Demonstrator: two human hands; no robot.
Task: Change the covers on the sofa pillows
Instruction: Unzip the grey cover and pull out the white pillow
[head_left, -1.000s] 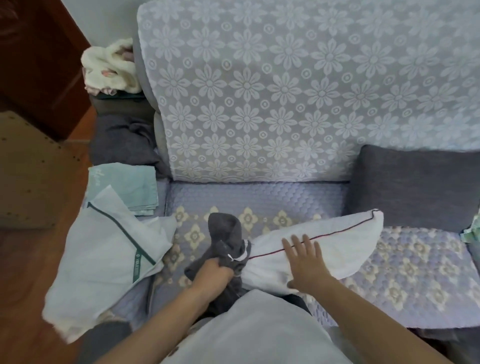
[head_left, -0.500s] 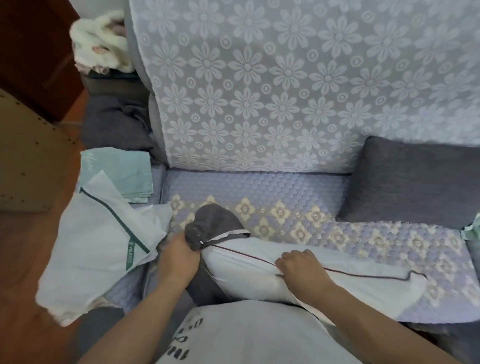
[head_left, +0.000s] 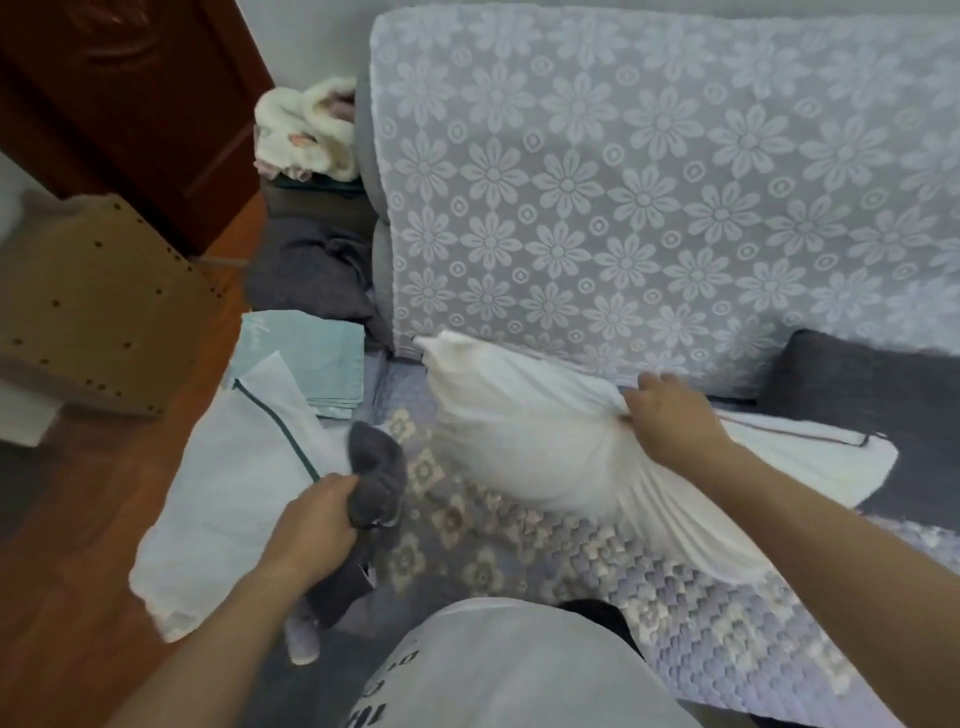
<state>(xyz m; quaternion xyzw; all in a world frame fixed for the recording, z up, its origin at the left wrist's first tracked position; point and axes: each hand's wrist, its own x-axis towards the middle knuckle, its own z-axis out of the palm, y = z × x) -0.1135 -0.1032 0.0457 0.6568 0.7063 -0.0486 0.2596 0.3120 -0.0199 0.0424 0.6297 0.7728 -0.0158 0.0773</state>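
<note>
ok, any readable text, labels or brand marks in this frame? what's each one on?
No text reads in full.
Dark print on the person's white shirt: cut off and upside down, unreadable.
Pale script on the folded teal cover: too faint to read.
Nothing printed shows on the white pillow or the grey cover.

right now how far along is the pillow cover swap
Done: the grey cover looks fully off, bunched in the left hand, apart from the white pillow. In hand: the right hand grips the bare pillow above the seat. Left: no new cover is on it yet; a folded teal cloth lies by the armrest, and a grey pillow still wears its cover.
</note>
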